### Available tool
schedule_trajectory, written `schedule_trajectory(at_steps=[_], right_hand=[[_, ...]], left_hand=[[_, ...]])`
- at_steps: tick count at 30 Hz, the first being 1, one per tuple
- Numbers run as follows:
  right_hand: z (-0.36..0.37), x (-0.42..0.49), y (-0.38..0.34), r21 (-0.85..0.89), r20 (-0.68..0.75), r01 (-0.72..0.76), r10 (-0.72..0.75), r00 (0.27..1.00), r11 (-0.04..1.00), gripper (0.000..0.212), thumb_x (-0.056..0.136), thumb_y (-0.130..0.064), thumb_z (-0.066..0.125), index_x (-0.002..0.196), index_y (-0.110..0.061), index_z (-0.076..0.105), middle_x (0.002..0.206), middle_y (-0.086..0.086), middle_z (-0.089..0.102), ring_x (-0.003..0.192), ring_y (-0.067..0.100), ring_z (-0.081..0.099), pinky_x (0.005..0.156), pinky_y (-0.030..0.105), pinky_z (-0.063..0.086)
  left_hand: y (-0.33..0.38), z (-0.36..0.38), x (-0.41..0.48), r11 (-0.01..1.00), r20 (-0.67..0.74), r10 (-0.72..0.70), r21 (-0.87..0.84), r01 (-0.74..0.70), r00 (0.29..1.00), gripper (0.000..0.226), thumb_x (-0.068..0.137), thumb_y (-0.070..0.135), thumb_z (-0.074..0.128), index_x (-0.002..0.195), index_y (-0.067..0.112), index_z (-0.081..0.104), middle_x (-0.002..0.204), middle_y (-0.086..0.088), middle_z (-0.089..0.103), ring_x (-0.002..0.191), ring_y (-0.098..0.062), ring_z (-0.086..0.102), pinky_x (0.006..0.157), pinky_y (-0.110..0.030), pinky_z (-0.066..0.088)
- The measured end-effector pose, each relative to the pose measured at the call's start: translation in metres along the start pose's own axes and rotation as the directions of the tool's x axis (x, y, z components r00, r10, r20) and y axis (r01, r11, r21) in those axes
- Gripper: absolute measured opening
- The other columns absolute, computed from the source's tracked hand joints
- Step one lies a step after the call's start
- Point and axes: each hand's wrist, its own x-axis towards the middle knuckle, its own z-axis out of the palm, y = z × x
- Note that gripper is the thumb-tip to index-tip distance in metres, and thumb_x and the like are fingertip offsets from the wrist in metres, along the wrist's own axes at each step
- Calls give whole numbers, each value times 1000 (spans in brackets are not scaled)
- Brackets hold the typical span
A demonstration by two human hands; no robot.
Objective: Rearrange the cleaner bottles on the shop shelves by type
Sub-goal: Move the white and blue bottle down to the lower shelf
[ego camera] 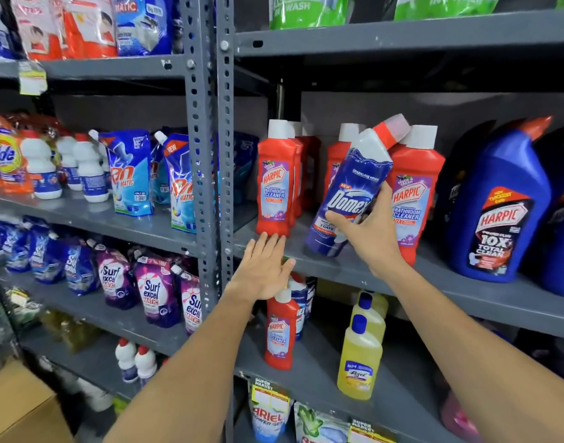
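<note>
Domex bottle [351,190], blue with a red neck and pale cap, is tilted to the right in the right hand [367,231], whose fingers wrap its lower body, its base just above the grey middle shelf [338,266] between two groups of red Harpic bathroom cleaner bottles [276,183]. The left hand [263,270] is flat and spread, holding nothing, its fingertips at the shelf edge by the foot of the nearest red bottle. Big blue Harpic jugs [498,206] stand further right on the same shelf, and yellow bottles [359,356] stand on the shelf below.
</note>
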Motion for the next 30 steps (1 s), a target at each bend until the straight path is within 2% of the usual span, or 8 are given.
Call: schedule_trajectory(at_steps=[4,9,13,17,20,25,27,30], right_hand=[[-5,-34,-13,35,33,19,-20,999,999,86,74,-21,90,142,-27,38,132,-12,63,116,-2,64,85,16,57],[1,-102,10,54,40,68,-70,997,996,82,69,-23,93,135,-30,45,120,-24,68,109,-2,69,83,13,55],[10,-154,48,-7,102,1,0,995,1000,77,66,-33,93,121,-54,43,118,-31,66,106,-6,68,75,10,55],[16,-193,105,-83,134,-140,150,980,987,85,62,-44,93,131,-43,43,125,-30,62,113,-4,65,86,14,54],[19,-209,144,-164,99,-214,232,968,963,80,63,-38,93,123,-54,43,119,-37,62,106,-14,63,79,2,47],[31,-216,197,-265,16,-345,362,932,900,79,66,-33,92,113,-65,37,109,-47,59,99,-18,61,76,8,45],[38,-215,214,-307,-36,-378,386,922,873,76,65,-30,92,110,-61,38,106,-41,62,98,-13,63,76,9,45],[49,-212,236,-334,-111,-413,400,910,848,74,65,-27,92,114,-48,40,111,-16,66,101,11,66,84,31,53]], left_hand=[[-1,6,-21,997,-101,42,67,-36,994,74,102,51,24,155,13,-11,166,-5,-14,151,-24,-19,119,-40,-14],[-13,39,-66,995,-185,21,96,-3,983,77,102,52,25,155,10,-11,162,-6,-20,150,-25,-20,121,-41,-11],[-32,84,-103,996,-52,-48,69,51,998,77,101,51,27,155,12,-12,163,-6,-20,151,-26,-19,123,-43,-4],[-51,131,-136,996,127,-26,86,15,991,74,102,52,23,156,14,-11,166,-2,-14,152,-23,-15,125,-46,2],[-65,160,-145,995,222,-26,97,5,975,74,101,53,18,156,13,-10,166,-4,-12,153,-23,-13,125,-45,2],[-77,199,-132,999,324,-33,33,24,945,74,102,51,21,156,10,-9,166,-6,-12,153,-23,-12,125,-44,2],[-81,214,-124,999,358,-35,15,32,933,74,103,50,22,156,8,-8,166,-9,-12,153,-24,-12,125,-44,1],[-90,238,-114,999,419,-45,11,45,907,76,103,51,22,155,5,-9,165,-12,-14,153,-24,-13,125,-43,-2]])
